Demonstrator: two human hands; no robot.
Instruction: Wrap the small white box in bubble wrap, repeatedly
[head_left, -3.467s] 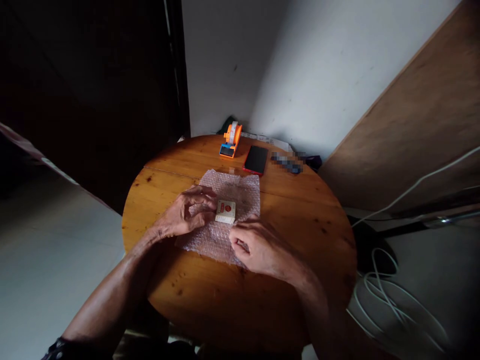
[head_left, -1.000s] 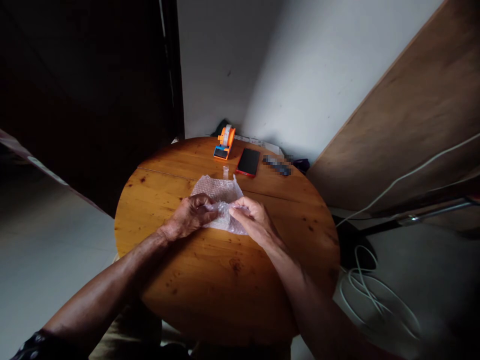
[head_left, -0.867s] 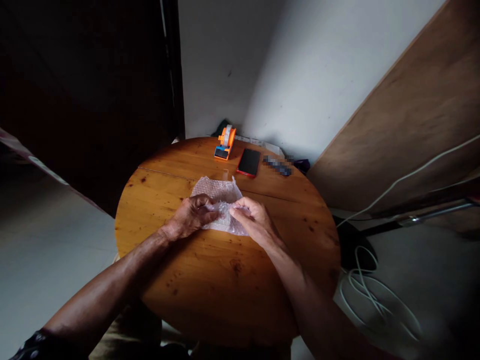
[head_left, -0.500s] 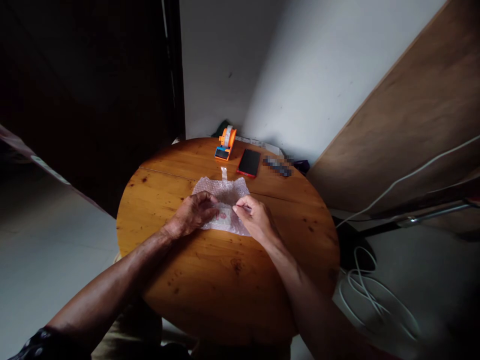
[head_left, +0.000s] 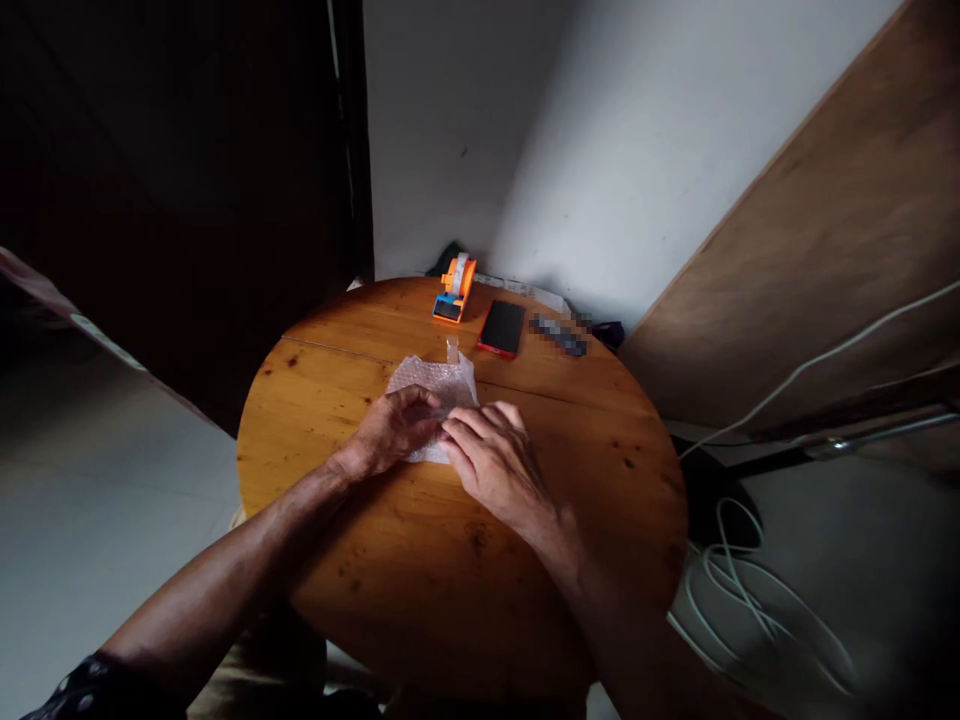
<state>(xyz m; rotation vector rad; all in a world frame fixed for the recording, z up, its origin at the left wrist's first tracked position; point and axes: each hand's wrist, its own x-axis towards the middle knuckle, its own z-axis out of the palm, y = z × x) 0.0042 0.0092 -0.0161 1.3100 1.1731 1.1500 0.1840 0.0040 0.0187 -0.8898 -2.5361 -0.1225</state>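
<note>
A sheet of bubble wrap [head_left: 437, 378] lies folded into a small bundle in the middle of the round wooden table [head_left: 375, 340]. My left hand [head_left: 391, 432] is curled on the bundle's left side and pinches the wrap. My right hand [head_left: 491, 460] lies over the right part of the bundle, fingers stretched out flat and pressing down. The small red and white box seen earlier is hidden under the wrap and my hands. A short strip of clear tape [head_left: 452, 349] stands at the wrap's far edge.
At the table's far edge sit an orange tape dispenser [head_left: 456, 288], a red-cased phone [head_left: 502, 327] lying screen up and a small dark object [head_left: 561, 335]. A wooden board [head_left: 817, 230] leans at the right. White cables [head_left: 757, 590] coil on the floor at the right.
The open sheet with the box on it has been folded over the box. In the last half second my right hand moved left and flattened on the bundle, covering the box.
</note>
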